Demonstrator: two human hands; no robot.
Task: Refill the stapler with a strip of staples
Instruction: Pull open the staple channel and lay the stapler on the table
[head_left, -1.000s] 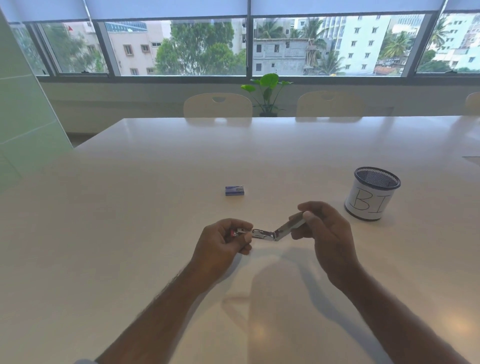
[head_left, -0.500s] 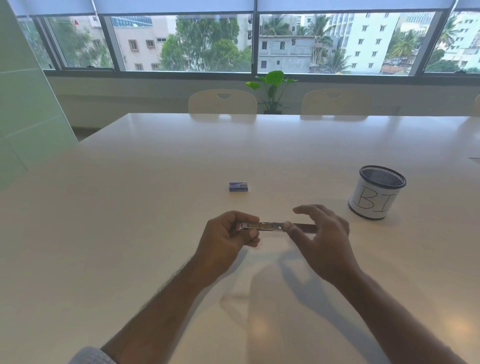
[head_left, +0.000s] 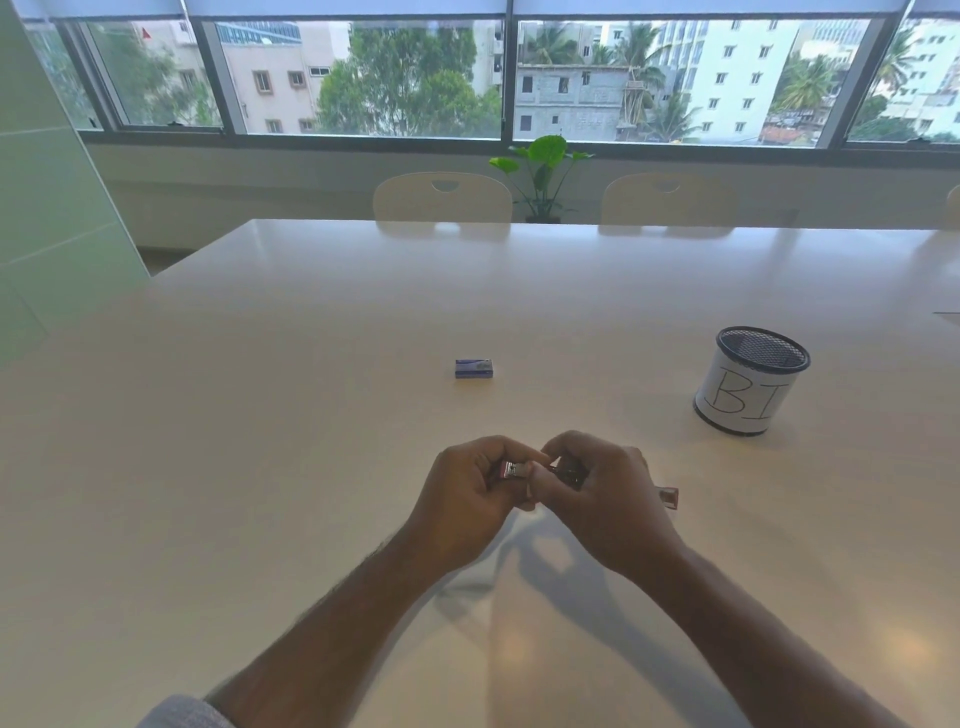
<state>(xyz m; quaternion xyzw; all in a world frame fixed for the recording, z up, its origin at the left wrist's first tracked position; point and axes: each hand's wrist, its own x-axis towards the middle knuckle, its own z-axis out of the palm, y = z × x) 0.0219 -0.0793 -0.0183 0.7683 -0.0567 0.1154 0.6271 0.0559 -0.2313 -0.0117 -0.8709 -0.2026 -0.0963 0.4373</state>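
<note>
A small metal stapler (head_left: 514, 471), swung open flat, is held just above the white table (head_left: 260, 467) in front of me. My left hand (head_left: 467, 499) grips its left metal end. My right hand (head_left: 602, 499) is closed over its middle, fingers curled onto the channel. The stapler's dark far end (head_left: 669, 496) sticks out to the right of my right hand. Most of the stapler is hidden by my fingers. A small blue staple box (head_left: 474, 368) lies on the table beyond my hands, untouched.
A black mesh cup (head_left: 750, 382) with a white paper label stands to the right. Two pale chairs (head_left: 442, 198) and a potted plant (head_left: 543, 171) are behind the table's far edge, under the windows. A green wall panel (head_left: 47, 208) is at the left.
The stapler went from bent at its hinge to lying open flat. My right hand let go of the raised top, then moved left and closed over the stapler's middle, meeting my left hand.
</note>
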